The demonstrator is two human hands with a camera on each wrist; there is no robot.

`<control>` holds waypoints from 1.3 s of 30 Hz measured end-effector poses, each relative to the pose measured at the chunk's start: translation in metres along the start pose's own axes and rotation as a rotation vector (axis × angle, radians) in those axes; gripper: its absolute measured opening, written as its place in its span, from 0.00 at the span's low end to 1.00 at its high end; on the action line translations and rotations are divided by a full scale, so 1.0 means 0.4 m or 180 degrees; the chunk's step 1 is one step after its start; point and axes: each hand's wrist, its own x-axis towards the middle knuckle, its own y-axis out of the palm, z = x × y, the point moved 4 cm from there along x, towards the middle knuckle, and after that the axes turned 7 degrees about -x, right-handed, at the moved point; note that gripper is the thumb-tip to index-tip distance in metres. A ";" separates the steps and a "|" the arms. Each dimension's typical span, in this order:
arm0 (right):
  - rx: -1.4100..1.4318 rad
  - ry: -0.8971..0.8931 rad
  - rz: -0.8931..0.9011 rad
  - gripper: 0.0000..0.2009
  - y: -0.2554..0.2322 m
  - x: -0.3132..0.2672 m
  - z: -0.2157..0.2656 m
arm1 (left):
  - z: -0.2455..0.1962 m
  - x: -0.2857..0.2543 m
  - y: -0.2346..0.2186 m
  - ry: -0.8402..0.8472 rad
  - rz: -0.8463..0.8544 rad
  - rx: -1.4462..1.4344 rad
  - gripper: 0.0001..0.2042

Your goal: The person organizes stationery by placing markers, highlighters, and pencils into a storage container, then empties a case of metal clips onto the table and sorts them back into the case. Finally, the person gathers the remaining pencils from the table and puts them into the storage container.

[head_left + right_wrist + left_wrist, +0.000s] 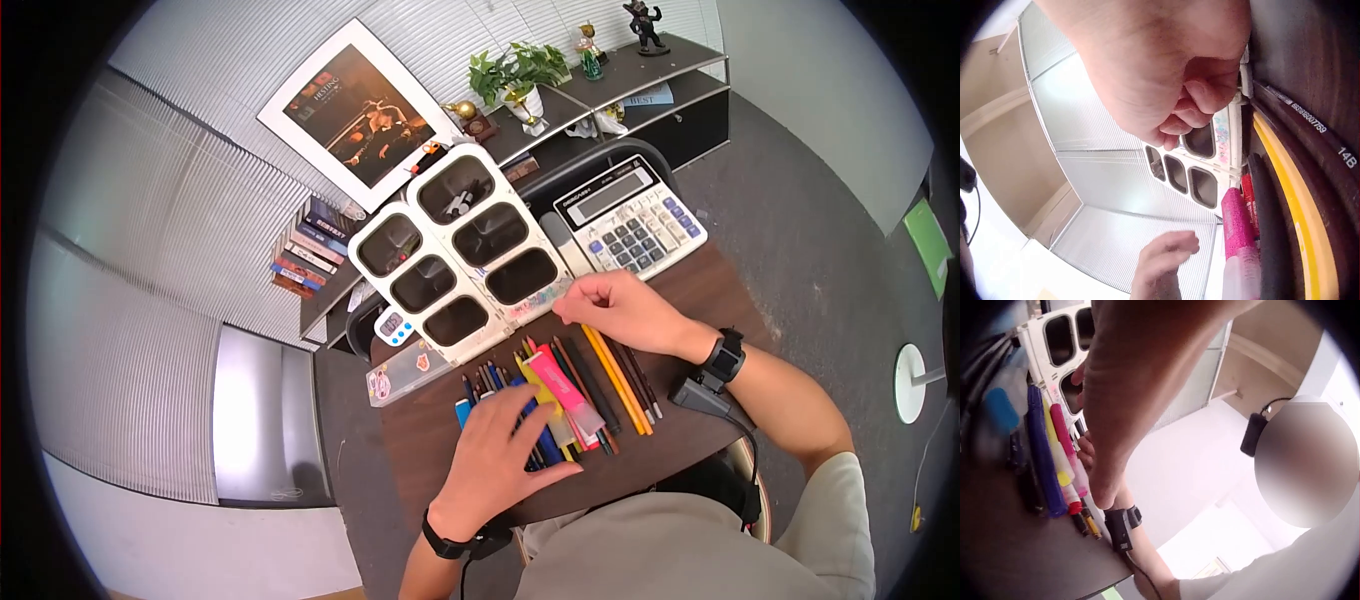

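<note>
My left hand (495, 450) hovers over the left part of a row of pens and pencils, its fingers spread and slightly bent. Beside its fingertips lie a yellow highlighter (550, 395) and a pink glitter pen (565, 390); a blue marker (1046, 453) shows in the left wrist view. My right hand (625, 312) is at the lower right corner of a white desk organizer (448, 250), just above the tips of the yellow pencils (617, 380). Its fingers curl in toward the palm, with nothing visible in them. Dark pencils (1310, 125) lie beside the yellow ones.
A large calculator (640, 235) stands behind my right hand. Left of the organizer are a small digital timer (393, 326) and a clear stickered case (408, 374). The brown table (715, 300) ends close to my body. Behind it stand shelves (640, 75), books (308, 250) and a framed picture (360, 118).
</note>
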 end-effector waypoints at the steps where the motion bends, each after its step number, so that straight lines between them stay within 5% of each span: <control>1: 0.0041 0.0065 0.0047 0.16 0.001 -0.002 0.002 | 0.001 0.011 -0.004 0.0006 -0.0023 0.0010 0.40; 4: 0.0075 0.0032 0.0001 0.16 0.005 -0.002 0.006 | 0.041 0.049 0.000 -0.0364 0.0166 -0.0206 0.56; 11: 0.0084 -0.0050 -0.0100 0.16 -0.012 0.004 -0.007 | 0.025 0.090 0.015 -0.0352 0.0388 -0.0180 0.55; 17: -0.0146 0.0087 0.0022 0.15 -0.018 0.003 0.001 | 0.079 0.093 -0.094 -0.0205 -0.0650 0.0000 0.28; 25: -0.0082 0.0211 -0.0084 0.15 -0.027 0.001 0.008 | 0.217 0.129 -0.251 -0.0168 -0.1829 0.1084 0.21; 39: -0.0142 0.0428 -0.0045 0.15 -0.024 -0.001 0.012 | 0.297 0.218 -0.279 -0.0012 -0.1494 0.1122 0.12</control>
